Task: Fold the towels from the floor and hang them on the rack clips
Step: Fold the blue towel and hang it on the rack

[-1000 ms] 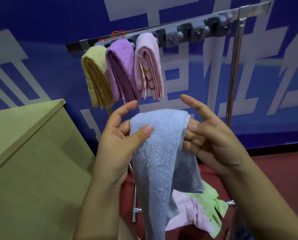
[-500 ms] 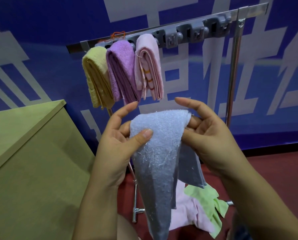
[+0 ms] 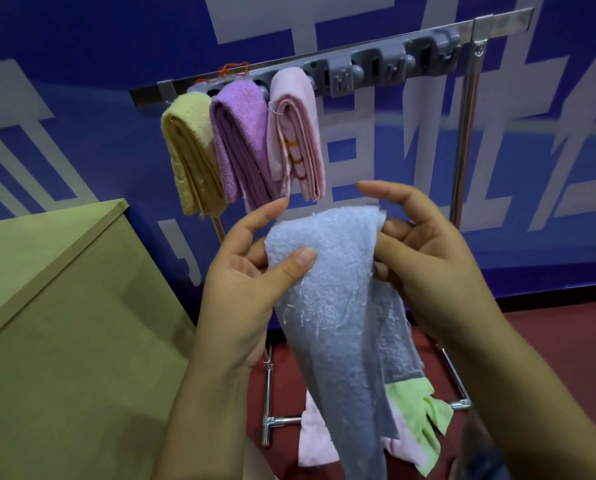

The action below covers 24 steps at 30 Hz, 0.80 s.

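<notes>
— Two hands, one towel: the left hand (image 3: 244,292) pinches the blue towel (image 3: 327,306) at its upper left edge, thumb across the front and fingers behind; the right hand (image 3: 431,268) pinches the upper right edge, fingers curled into the fold.

— And the towel's lie?

— Folded narrow, its long axis runs nearly straight down from the hands, tapering toward the floor. The folded top sits level between both hands, right in front of the chest.

— What's beyond it?

— Under it on the red floor lie a pink towel (image 3: 315,445) and a green towel (image 3: 424,417), unfolded. Behind stands the rack (image 3: 466,140), with yellow (image 3: 189,157), purple (image 3: 241,143) and striped pink towels (image 3: 296,133) clipped at its left end.

— Where does the blue one go?

— Up and slightly right, I'd judge: the nearest free clip (image 3: 340,79) hangs above the right hand, so that hand is closer. Whether that clip's mouth is open is hard to read from here.
</notes>
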Available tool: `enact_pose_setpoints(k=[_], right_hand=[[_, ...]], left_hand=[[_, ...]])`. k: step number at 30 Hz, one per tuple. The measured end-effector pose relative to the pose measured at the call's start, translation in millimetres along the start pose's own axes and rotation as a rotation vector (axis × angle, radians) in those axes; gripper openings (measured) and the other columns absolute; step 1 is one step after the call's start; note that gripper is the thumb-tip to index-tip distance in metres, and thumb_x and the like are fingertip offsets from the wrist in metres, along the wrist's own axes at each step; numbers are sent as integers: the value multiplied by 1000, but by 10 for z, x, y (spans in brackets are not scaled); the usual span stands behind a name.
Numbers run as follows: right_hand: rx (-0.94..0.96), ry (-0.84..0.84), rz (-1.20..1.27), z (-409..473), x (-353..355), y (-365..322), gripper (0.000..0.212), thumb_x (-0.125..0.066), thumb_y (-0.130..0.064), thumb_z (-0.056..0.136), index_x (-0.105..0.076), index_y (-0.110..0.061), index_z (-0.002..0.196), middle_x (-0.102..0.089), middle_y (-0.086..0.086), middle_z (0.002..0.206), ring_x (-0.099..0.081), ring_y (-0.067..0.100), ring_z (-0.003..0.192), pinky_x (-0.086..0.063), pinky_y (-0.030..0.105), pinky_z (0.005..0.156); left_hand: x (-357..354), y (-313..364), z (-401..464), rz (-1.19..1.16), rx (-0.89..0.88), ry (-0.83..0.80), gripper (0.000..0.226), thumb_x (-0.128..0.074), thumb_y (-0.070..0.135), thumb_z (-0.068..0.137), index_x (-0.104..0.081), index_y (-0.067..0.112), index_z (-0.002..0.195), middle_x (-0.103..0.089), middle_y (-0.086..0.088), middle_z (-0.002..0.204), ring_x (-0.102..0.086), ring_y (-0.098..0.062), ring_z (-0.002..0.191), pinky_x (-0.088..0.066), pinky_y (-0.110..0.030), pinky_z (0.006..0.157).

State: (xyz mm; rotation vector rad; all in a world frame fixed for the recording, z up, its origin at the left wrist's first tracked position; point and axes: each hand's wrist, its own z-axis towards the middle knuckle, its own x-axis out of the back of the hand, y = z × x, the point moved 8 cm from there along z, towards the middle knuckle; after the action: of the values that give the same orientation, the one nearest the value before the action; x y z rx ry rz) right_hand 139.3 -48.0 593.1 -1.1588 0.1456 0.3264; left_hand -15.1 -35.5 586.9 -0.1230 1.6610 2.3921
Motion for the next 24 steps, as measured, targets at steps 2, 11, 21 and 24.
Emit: enact_pose_setpoints(k=[2,11,21,24], right_hand=[[16,53,-87,-10,44,28,29,-52,-3,92,-54,-22,113,-68,2,65,-63,7,56,-50,20,53],[23,66,31,-27,75,142,27,-55,0,86,-42,-20,100,-73,4,78,-69,18,75,-55,27,67],[65,-116,-25,-121,-91,249,27,-67,-21,79,-47,-34,92,-45,40,89,-50,41,76,-45,51,70],[83,-73,-69,-140,-28,258,22,-58,-13,85,-49,-34,90,-53,29,85,-52,40,75,-46,50,69]], left_hand=[[-19,9,7,-15,-1,26,47,-68,5,63,-61,21,107,-74,1,79,-70,-10,74,-54,-21,63],[-36,9,-2,-70,30,73,44,-67,3,63,-61,17,104,-73,2,79,-69,-9,72,-53,-20,61],[-46,30,36,-152,95,88,40,-65,6,65,-61,16,104,-72,2,78,-70,-10,72,-54,-21,59],[-69,-3,45,-171,125,75,39,-64,5,65,-61,16,103,-73,1,78,-70,-11,71,-55,-22,59]])
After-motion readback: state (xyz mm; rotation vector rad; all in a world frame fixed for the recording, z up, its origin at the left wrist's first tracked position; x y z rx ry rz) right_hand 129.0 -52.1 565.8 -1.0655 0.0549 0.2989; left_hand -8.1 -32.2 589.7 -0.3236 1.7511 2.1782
